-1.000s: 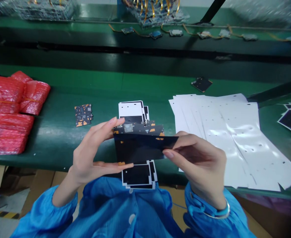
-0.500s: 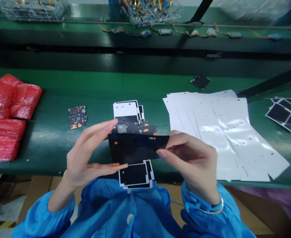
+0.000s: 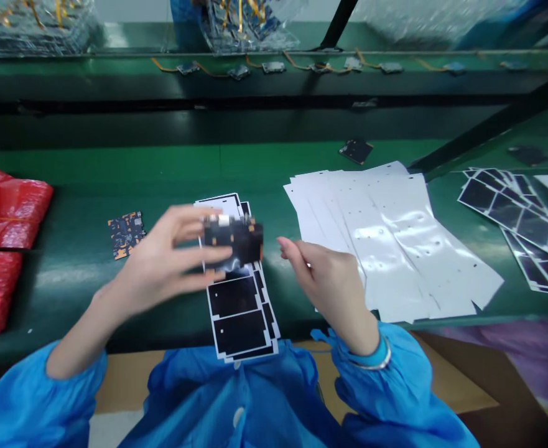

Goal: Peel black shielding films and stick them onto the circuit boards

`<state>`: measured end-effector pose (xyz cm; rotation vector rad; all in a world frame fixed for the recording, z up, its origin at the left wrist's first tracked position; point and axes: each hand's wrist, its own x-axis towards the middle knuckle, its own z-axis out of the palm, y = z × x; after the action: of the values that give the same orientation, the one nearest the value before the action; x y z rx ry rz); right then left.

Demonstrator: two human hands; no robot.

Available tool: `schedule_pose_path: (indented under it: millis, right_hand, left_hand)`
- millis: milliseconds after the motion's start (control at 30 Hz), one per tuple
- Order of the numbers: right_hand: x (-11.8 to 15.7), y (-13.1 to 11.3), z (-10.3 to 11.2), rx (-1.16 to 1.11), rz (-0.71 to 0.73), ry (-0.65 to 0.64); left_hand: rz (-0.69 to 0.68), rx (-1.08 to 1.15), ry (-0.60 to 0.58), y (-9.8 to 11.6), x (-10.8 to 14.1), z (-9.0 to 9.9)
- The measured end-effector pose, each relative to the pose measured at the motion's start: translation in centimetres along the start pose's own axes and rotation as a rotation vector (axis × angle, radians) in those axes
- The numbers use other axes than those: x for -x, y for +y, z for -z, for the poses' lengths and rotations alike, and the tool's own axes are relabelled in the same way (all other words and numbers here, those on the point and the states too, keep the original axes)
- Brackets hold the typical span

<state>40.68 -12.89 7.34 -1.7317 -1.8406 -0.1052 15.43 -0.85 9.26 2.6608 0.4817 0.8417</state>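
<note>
My left hand (image 3: 162, 261) grips a dark circuit board (image 3: 231, 239) with orange pads, its fingers along the left end. The board is tilted and blurred by motion, and hangs above a stack of die-cut sheets (image 3: 237, 298) with black panels and white borders. To the right of the board, apart from it, my right hand (image 3: 327, 280) is closed, thumb against the curled fingers. Nothing shows between its fingertips. A second circuit board (image 3: 127, 235) lies flat on the green bench, left of the sheets.
White sheets (image 3: 376, 242) lie spread to the right, with black-panelled sheets (image 3: 516, 211) beyond them. Another dark board (image 3: 356, 150) lies at the back. Red-wrapped bundles (image 3: 12, 205) stand at the left. A shelf (image 3: 138, 71) holds small modules with orange strips.
The right hand has let go of the black film at the board's edge and moved away. The left hand has kept the board and raised it. The view has shifted slightly right.
</note>
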Motion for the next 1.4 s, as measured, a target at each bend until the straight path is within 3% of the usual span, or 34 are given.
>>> schedule_pose_path:
  millis: [67, 100, 200, 300, 400, 533, 633, 933, 1000, 1067, 1133, 1233, 1333, 1400]
  right_hand:
    - [0.2, 0.5, -1.2, 0.011, -0.015, -0.081]
    - [0.4, 0.6, -1.8, -0.015, -0.006, -0.140]
    - [1.1, 0.4, -3.4, -0.128, 0.020, -0.315]
    - [2.0, 0.4, -4.1, -0.246, 0.003, -0.394]
    - [2.2, 0.7, -4.4, -0.315, -0.019, -0.391]
    - [1.9, 0.8, -4.8, -0.335, -0.014, -0.395]
    - [1.7, 0.8, -5.4, -0.354, -0.020, -0.402]
    - [2.6, 1.0, -5.7, -0.397, -0.019, -0.451]
    - [2.5, 1.0, -5.6, -0.465, -0.064, -0.411]
    - [2.1, 1.1, -5.7, -0.544, -0.130, -0.292]
    - [1.5, 1.1, -6.0, -0.683, -0.218, -0.190]
    - [0.7, 0.8, -6.3, -1.009, -0.389, -0.198]
    - [0.2, 0.4, -6.3, -1.140, -0.468, -0.178]
    - [0.0, 0.2, -6.1, -1.043, -0.391, -0.106]
  left_hand:
    - [0.096, -0.031, 0.066, -3.7, -2.6, -0.9]
    - [0.212, -0.041, 0.075, -5.5, -3.7, -1.4]
    - [0.537, -0.089, -0.083, -8.7, -5.2, -2.6]
    - [0.604, -0.141, -0.276, -8.2, -3.5, -3.3]
    - [0.611, -0.171, -0.351, -6.7, -1.2, -4.0]
    - [0.707, -0.070, -0.357, -7.2, -0.4, -5.0]
    - [0.696, 0.024, -0.371, -8.1, -0.6, -5.3]
    - [0.714, 0.159, -0.260, -9.1, -2.5, -5.0]
    - [0.707, 0.185, -0.240, -8.4, -2.6, -4.9]
    - [0.690, 0.280, -0.161, -7.0, -2.5, -4.8]
    - [0.680, 0.497, 0.007, -4.9, -2.1, -4.9]
    - [0.703, 0.838, 0.262, -1.0, -0.9, -5.2]
    - [0.779, 0.975, 0.258, 2.4, 0.9, -6.0]
    - [0.839, 0.972, 0.269, 4.1, 2.2, -6.6]
